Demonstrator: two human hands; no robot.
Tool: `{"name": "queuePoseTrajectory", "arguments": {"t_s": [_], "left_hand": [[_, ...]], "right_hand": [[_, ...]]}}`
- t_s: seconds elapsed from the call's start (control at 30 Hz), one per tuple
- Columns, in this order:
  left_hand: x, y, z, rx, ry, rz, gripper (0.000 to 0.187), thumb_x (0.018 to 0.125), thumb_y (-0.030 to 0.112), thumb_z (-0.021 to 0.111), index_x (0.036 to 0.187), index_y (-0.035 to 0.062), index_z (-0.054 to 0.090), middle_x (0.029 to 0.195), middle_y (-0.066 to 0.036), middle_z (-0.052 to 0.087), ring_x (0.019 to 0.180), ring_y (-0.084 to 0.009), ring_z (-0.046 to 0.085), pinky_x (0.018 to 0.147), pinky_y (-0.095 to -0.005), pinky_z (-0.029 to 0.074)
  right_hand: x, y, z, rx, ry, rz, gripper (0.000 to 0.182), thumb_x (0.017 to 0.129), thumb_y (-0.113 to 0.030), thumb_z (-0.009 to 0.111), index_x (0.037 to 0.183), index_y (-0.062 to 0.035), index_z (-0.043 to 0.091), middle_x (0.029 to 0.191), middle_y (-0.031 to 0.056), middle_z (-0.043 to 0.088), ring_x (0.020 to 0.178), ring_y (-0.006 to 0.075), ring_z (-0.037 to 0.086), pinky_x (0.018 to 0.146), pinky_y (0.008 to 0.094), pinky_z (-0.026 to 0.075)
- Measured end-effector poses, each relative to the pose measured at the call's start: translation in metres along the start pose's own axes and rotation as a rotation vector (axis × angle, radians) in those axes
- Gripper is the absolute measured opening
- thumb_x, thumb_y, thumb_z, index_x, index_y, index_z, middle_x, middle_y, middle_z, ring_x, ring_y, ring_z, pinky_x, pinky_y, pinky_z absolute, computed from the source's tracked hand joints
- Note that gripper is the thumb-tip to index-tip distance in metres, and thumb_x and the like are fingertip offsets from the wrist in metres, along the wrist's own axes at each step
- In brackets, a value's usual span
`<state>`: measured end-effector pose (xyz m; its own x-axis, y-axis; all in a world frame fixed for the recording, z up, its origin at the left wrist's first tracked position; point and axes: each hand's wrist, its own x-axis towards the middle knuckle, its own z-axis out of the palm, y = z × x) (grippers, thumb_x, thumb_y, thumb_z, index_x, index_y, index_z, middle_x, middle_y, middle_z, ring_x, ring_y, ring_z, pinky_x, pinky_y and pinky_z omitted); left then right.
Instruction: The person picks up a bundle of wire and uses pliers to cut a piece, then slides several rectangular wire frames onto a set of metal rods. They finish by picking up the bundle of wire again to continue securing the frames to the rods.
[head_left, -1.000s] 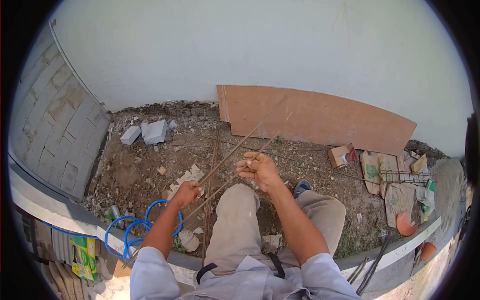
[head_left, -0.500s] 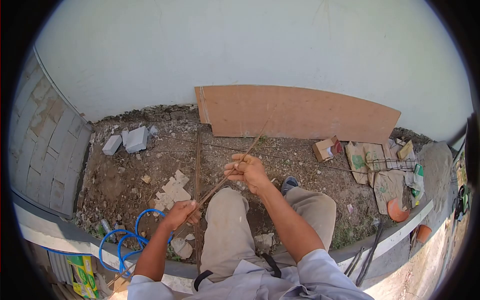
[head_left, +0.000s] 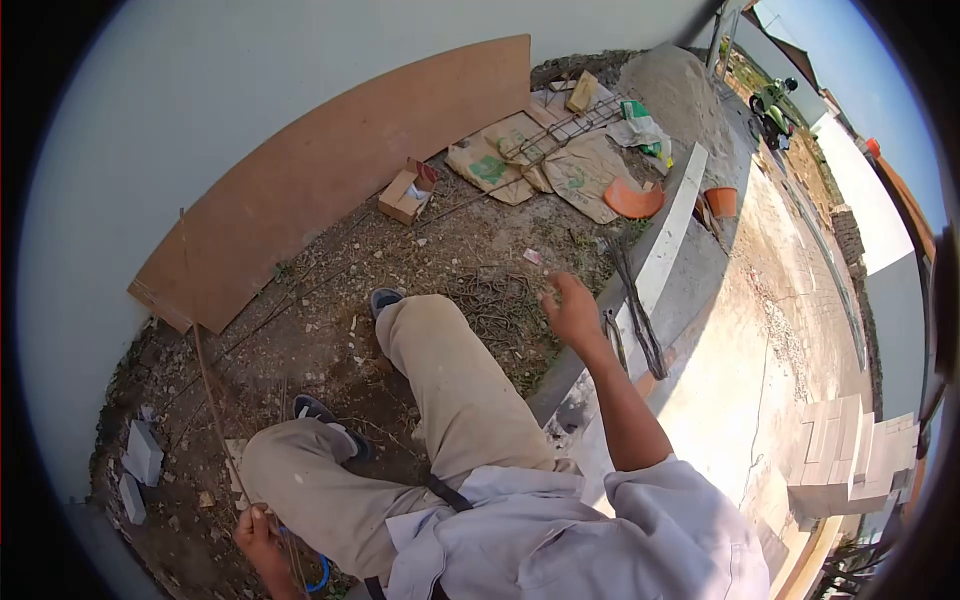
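Observation:
My left hand (head_left: 258, 535), at the lower left, is closed around thin rusty steel rods (head_left: 215, 400) that slant up past my knee toward the plywood sheet. My right hand (head_left: 573, 310) is held out over the inner edge of the low wall, fingers apart and slightly bent, with nothing visible in it. Just right of that hand, a dark bundle of wire (head_left: 635, 310) lies across the low wall (head_left: 672, 235). On the dirt to its left is a tangle of bent rusty metal pieces (head_left: 495, 298).
A plywood sheet (head_left: 350, 170) leans on the pale wall. Paper sacks (head_left: 580, 175), a cardboard box (head_left: 408, 192), an orange curved piece (head_left: 632, 199) and a sand pile (head_left: 675, 90) lie beyond. Grey blocks (head_left: 143, 455) sit at left; stacked blocks (head_left: 835, 450) stand at right.
My view has turned to the right. My right hand has let go of the rods and swung right toward the low wall. My left hand still grips the rods.

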<state>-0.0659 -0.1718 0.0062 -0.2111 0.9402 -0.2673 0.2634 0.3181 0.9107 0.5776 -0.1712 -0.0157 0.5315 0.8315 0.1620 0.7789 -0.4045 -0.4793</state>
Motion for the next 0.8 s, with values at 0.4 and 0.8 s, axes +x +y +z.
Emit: {"name": "queuePoseTrajectory", "arguments": {"t_s": [0.4,0.8], "left_hand": [[-0.014,0.001,0.010,0.017,0.066,0.003,0.023,0.102,0.018,0.066,0.102,-0.0035,0.076,0.069,0.004,0.057,0.059,-0.0055,0.049,0.054,-0.0255,0.040],[-0.024,-0.007,0.012,-0.031,0.117,0.093,0.023,0.101,0.011,0.067,0.116,-0.0028,0.077,0.074,0.000,0.066,0.059,-0.0063,0.054,0.053,-0.0244,0.044]], "right_hand": [[-0.157,0.220,0.014,-0.227,-0.108,0.550,0.076,0.085,-0.022,0.082,0.147,-0.0019,0.043,0.123,0.0296,0.063,0.108,0.0493,0.065,0.094,0.0541,0.053],[-0.065,0.066,-0.019,1.287,0.007,0.741,0.018,0.098,-0.019,0.065,0.109,-0.0059,0.063,0.072,0.0015,0.055,0.055,0.0113,0.052,0.044,0.0270,0.043]]}}
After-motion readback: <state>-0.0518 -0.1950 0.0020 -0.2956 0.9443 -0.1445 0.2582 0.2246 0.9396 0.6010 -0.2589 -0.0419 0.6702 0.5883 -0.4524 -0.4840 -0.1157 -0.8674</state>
